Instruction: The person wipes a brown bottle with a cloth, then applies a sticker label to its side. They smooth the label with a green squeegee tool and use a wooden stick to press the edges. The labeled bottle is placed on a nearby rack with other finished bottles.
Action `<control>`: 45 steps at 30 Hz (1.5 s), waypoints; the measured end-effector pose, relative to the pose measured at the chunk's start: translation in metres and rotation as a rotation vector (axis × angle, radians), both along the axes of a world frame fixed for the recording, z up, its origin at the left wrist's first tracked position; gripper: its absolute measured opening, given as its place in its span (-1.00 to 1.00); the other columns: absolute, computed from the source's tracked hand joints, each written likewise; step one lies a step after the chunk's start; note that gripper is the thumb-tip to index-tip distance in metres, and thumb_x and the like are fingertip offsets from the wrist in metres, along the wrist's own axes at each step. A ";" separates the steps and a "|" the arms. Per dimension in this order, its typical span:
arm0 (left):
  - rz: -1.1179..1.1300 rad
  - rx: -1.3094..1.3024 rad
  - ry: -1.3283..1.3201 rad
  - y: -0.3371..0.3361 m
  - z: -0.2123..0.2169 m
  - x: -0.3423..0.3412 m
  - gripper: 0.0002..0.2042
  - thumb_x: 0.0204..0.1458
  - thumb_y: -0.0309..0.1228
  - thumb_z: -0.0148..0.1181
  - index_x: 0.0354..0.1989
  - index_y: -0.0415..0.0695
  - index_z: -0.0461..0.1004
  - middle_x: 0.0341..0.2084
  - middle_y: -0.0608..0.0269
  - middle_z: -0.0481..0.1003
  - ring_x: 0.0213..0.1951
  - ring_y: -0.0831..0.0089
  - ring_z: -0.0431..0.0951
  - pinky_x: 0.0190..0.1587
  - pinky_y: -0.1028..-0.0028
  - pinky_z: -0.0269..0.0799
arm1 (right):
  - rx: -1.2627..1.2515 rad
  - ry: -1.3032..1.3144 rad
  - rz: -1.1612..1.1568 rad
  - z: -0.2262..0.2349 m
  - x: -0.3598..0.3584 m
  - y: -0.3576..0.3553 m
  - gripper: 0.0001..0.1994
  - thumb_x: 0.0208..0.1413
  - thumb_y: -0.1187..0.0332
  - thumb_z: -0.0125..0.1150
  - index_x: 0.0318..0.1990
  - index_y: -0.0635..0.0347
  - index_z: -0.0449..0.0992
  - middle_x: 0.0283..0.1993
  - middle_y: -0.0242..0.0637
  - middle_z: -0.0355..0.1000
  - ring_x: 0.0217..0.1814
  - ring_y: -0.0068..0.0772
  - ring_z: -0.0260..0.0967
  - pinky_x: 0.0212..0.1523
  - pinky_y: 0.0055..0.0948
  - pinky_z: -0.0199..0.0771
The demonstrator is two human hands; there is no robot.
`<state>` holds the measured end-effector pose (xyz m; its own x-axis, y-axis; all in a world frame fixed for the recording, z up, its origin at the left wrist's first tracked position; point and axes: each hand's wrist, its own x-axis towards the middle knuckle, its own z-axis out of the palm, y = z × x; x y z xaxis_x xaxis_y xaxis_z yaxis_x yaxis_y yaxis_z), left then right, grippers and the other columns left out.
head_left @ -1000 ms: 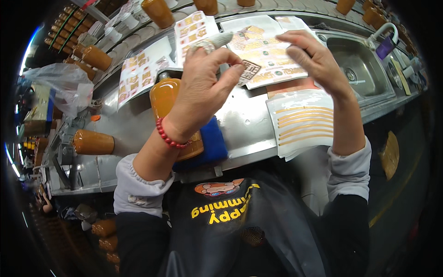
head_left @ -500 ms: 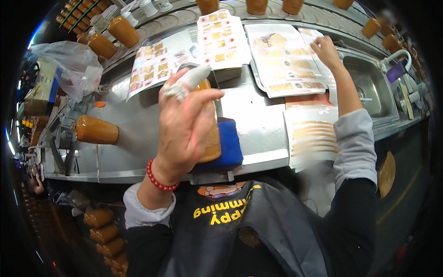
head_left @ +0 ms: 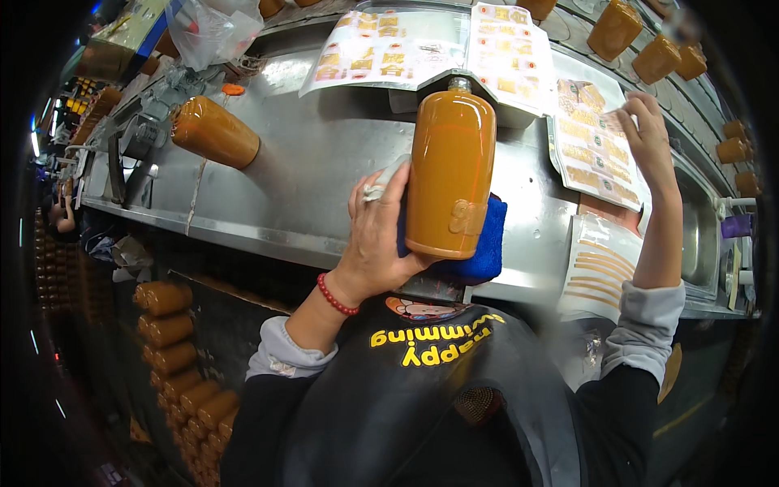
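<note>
Left hand (head_left: 380, 235) clasping an amber bottle (head_left: 450, 174) from its left side, fingers curled against it, blue cloth (head_left: 485, 252) just beneath them. Right hand (head_left: 649, 134) with fingers spread on a label sheet (head_left: 596, 154), well right of the bottle.

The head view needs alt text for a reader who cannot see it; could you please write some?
The left hand holds an orange bottle over a blue cloth on a steel counter. The right hand reaches to a label sheet. Another orange bottle lies to the left.
</note>
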<state>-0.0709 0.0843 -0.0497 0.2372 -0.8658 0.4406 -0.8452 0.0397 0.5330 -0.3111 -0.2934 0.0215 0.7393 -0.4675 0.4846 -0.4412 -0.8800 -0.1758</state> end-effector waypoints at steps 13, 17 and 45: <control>0.019 0.011 -0.043 -0.010 0.014 -0.002 0.25 -0.28 0.25 0.47 0.43 -0.36 -0.06 0.21 -0.13 0.36 0.27 0.04 0.34 0.40 -0.13 -0.28 | 0.361 0.019 0.611 0.061 0.104 0.173 -0.85 0.22 0.40 0.22 -0.31 0.24 0.40 0.09 -0.16 0.35 0.03 -0.16 0.41 -0.02 -0.29 0.42; -0.044 0.021 -0.009 -0.010 0.016 0.002 0.20 -0.18 0.25 0.41 0.44 -0.37 -0.08 0.31 -0.20 0.22 0.35 0.01 0.24 0.41 -0.11 -0.30 | 0.222 0.002 0.469 0.035 0.119 0.170 -0.85 0.15 0.44 0.28 -0.31 0.29 0.41 0.04 -0.14 0.35 0.04 -0.11 0.37 0.00 -0.24 0.44; -0.143 -0.106 0.719 -0.070 0.017 0.020 -0.19 0.17 -0.29 0.20 0.44 -0.42 -0.12 0.35 -0.17 0.11 0.38 0.19 0.16 0.40 0.28 0.05 | 0.208 -0.144 0.283 -0.010 0.089 0.216 -0.53 0.09 0.42 0.33 0.20 0.13 0.50 0.24 -0.05 0.25 0.21 -0.01 0.26 0.22 -0.18 0.31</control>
<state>-0.0512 0.0143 -0.0330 0.3869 -0.8714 0.3017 -0.2716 0.2049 0.9403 -0.2224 -0.0777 0.0110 0.7842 -0.3540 0.5096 -0.1437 -0.9025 -0.4059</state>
